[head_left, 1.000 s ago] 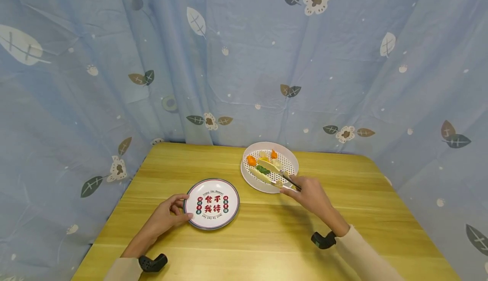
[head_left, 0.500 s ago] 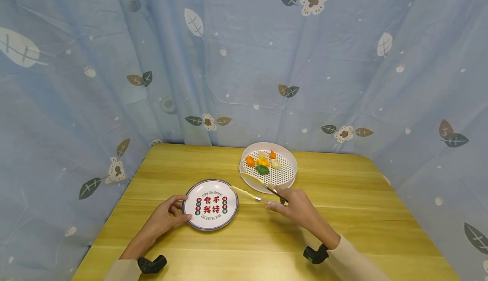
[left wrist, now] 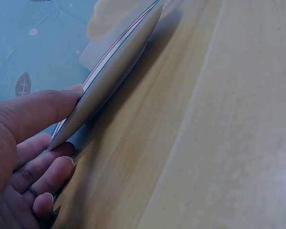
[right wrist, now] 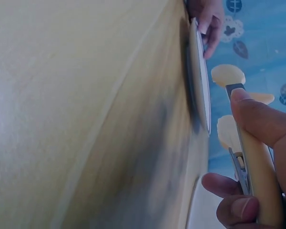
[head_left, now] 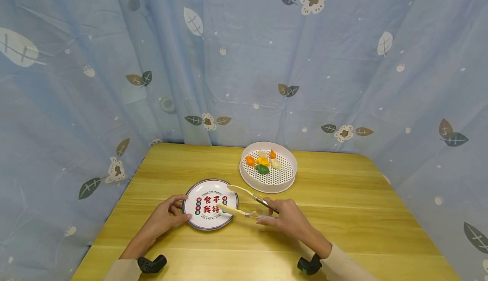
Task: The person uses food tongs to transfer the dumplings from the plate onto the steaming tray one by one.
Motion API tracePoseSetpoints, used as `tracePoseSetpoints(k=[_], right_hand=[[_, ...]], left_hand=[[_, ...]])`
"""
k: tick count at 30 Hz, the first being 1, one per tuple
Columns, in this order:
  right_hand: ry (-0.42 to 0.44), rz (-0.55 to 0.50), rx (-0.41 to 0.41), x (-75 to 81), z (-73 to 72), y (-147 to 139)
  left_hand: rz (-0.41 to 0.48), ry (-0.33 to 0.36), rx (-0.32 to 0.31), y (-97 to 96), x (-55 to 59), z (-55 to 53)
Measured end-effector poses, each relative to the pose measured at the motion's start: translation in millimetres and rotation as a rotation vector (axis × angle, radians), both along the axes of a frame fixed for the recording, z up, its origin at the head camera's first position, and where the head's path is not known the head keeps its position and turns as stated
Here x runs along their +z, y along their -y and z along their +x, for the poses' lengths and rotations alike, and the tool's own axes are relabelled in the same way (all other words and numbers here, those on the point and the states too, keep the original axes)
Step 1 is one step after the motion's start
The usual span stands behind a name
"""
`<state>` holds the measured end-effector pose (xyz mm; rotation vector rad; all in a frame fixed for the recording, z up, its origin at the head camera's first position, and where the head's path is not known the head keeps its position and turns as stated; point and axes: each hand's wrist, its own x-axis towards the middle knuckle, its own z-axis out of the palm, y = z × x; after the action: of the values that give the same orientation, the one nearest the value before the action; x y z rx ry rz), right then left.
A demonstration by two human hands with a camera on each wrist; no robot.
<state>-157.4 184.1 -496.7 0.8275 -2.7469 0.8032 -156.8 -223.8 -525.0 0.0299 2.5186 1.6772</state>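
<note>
The left hand (head_left: 169,213) pinches the left rim of a white plate (head_left: 198,215) with red and green printed characters. In the left wrist view, its thumb lies along the rim (left wrist: 88,112) while curled fingers sit at the underside. The right hand (head_left: 286,217) holds a pair of tongs (head_left: 244,212) with cream tips and metal-and-dark handles. Both tips reach over the right half of the plate, spread apart, with nothing seen between them. In the right wrist view, the thumb lies along one tong arm (right wrist: 257,167) and fingers curl beneath.
A pale round basket (head_left: 267,188) with a perforated base stands behind and right of the plate, holding several small orange, yellow, green and whitish pieces. Wood-patterned tabletop (head_left: 343,196) surrounds both. A blue patterned curtain (head_left: 244,61) hangs at the table's back edge.
The right hand has drawn the tongs out of the basket, leftward and toward the person, until their tips are over the plate. The left hand and plate have stayed put.
</note>
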Motion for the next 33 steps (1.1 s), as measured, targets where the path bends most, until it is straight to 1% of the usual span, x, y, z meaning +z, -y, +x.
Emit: tracePoseSetpoints(k=[7, 12, 16, 22, 24, 28, 33], right_hand=[[-0.002, -0.019, 0.010, -5.0, 3.4, 3.5], [0.007, -0.016, 0.022, -10.3, 3.0, 4.3], [0.020, -0.003, 0.019, -11.0, 1.5, 4.1], [0.017, 0.092, 0.004, -11.1, 0.1, 1.7], [0.011, 0.124, -0.007, -11.5, -0.3, 0.9], [-0.012, 0.170, -0.022, -12.7, -1.6, 0.0], [-0.050, 0.215, -0.045, -13.8, -1.9, -0.4]], left_hand=[[0.007, 0.004, -0.004, 0.3, -0.4, -0.7], [0.008, 0.007, -0.002, 0.3, -1.7, -2.1], [0.003, 0.004, -0.001, 0.2, -1.9, -2.1], [-0.011, 0.007, 0.007, -0.2, -1.4, -1.1], [-0.012, 0.002, 0.000, -0.1, -1.2, -0.7], [-0.017, -0.007, -0.007, -0.1, -1.2, -0.2], [-0.036, -0.008, 0.000, -0.2, -2.2, -0.7]])
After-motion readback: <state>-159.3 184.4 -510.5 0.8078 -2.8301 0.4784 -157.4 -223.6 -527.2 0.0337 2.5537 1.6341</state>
